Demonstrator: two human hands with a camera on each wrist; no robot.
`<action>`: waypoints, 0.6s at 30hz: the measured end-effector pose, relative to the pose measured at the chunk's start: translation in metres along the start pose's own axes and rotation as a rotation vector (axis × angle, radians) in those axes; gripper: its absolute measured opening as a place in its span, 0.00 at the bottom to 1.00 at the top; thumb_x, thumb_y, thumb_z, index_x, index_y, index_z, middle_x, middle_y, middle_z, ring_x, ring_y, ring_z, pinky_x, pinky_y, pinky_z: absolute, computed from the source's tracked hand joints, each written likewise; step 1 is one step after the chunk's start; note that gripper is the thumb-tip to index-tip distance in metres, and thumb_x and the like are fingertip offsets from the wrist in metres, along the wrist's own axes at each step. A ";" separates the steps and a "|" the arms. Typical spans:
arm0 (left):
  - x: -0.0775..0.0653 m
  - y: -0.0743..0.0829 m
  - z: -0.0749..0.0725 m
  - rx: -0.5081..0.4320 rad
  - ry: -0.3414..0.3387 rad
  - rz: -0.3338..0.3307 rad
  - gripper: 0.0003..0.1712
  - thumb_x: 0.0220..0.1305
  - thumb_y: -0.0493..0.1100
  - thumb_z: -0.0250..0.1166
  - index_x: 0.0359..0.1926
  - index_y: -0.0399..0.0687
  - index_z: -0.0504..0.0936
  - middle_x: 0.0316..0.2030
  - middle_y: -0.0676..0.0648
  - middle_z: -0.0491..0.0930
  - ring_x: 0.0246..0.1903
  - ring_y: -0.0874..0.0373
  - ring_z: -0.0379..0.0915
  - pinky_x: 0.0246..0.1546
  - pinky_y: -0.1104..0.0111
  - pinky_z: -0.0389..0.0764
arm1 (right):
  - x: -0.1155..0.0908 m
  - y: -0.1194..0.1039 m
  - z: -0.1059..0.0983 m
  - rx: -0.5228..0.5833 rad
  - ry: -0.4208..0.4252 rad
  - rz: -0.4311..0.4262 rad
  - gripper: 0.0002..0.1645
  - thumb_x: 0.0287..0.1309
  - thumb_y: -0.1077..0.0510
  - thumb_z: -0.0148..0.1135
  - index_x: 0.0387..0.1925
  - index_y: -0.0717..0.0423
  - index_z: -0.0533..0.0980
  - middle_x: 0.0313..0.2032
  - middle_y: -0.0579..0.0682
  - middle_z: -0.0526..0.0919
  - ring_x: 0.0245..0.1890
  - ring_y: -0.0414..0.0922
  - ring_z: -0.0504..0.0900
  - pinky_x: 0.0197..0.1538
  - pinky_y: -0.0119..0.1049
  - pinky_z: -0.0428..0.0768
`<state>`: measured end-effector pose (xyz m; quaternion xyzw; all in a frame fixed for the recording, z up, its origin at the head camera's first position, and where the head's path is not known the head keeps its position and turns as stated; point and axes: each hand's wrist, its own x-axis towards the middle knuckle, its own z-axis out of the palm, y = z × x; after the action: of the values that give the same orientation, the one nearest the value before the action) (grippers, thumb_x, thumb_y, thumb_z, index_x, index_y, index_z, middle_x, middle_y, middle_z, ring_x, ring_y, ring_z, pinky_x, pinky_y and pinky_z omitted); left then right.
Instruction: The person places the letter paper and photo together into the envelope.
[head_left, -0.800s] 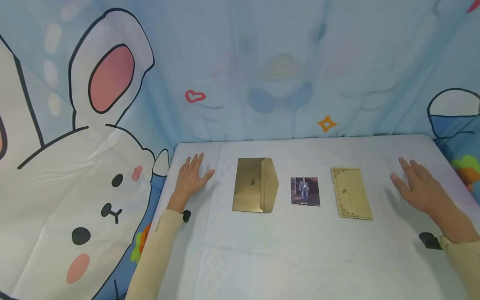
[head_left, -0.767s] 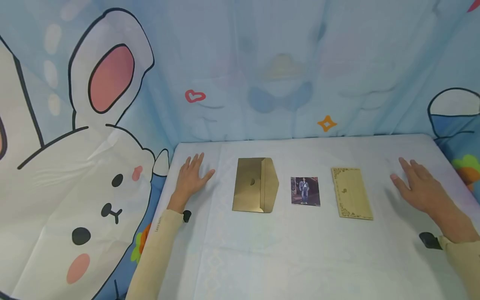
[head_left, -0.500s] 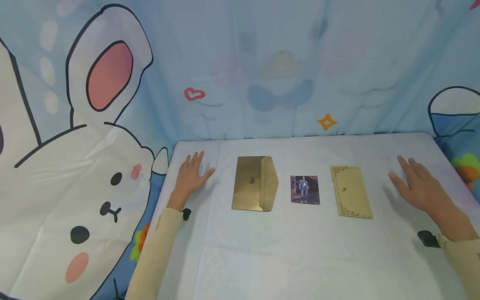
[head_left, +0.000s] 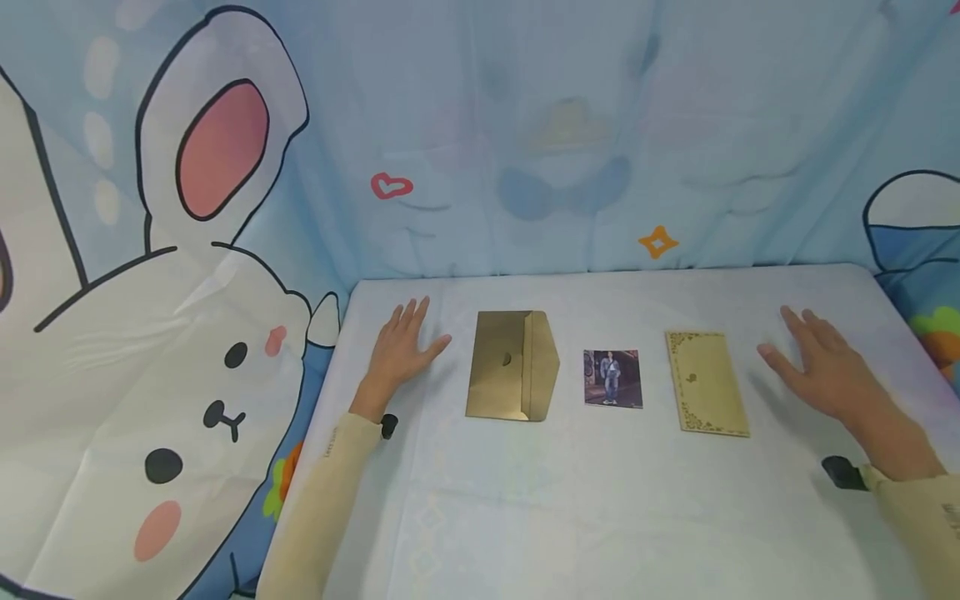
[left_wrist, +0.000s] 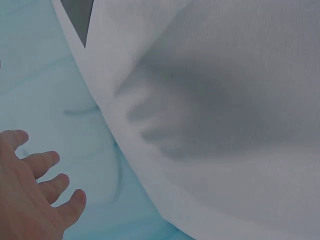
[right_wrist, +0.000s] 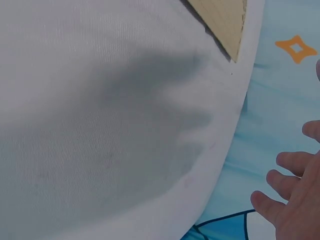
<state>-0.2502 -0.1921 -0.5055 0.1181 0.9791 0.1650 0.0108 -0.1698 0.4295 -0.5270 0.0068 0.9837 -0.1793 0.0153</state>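
Observation:
A gold envelope (head_left: 497,367) lies on the white-covered table with its pointed flap opened out to the right. To its right is a small square photo (head_left: 612,378) of a standing person in blue. Further right lies a pale wooden card (head_left: 707,383) with ornate dark borders along its short-edge corners. My left hand (head_left: 399,354) hovers left of the envelope, fingers spread and holding nothing. On the other side, my right hand (head_left: 825,367) hangs in the air beside the wooden card, its fingers extended. Both hands cast shadows on the cloth.
The white tablecloth (head_left: 570,508) runs back to a light blue printed curtain (head_left: 555,225). A large printed rabbit (head_left: 225,400) covers the left side. Each wrist bears a small black device, the left one (head_left: 388,426) and the right one (head_left: 843,472).
Both hands have shifted inward: the left one a little to the right, the right one a little to the left. The envelope, photo and wooden card have stayed in place.

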 end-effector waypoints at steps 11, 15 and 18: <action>-0.002 0.011 0.014 0.030 0.014 0.057 0.50 0.69 0.72 0.52 0.81 0.57 0.47 0.79 0.40 0.49 0.79 0.38 0.42 0.75 0.43 0.50 | -0.004 -0.022 0.009 0.010 0.015 -0.056 0.53 0.73 0.34 0.46 0.80 0.56 0.34 0.77 0.73 0.33 0.76 0.72 0.34 0.67 0.77 0.44; -0.005 0.013 0.016 0.039 0.018 0.068 0.49 0.69 0.72 0.52 0.81 0.57 0.48 0.80 0.41 0.48 0.79 0.38 0.42 0.75 0.43 0.49 | -0.003 -0.031 0.013 0.007 0.022 -0.058 0.54 0.73 0.32 0.46 0.80 0.56 0.34 0.76 0.73 0.33 0.76 0.71 0.31 0.68 0.77 0.41; -0.004 0.015 0.016 0.031 0.022 0.071 0.49 0.69 0.72 0.52 0.81 0.57 0.47 0.80 0.41 0.47 0.79 0.38 0.41 0.75 0.43 0.49 | -0.002 -0.040 0.012 0.011 0.033 -0.064 0.55 0.72 0.31 0.46 0.80 0.57 0.35 0.76 0.74 0.35 0.76 0.71 0.30 0.67 0.77 0.40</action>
<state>-0.2422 -0.1737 -0.5158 0.1509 0.9768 0.1516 -0.0077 -0.1680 0.3879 -0.5242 -0.0218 0.9825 -0.1849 -0.0066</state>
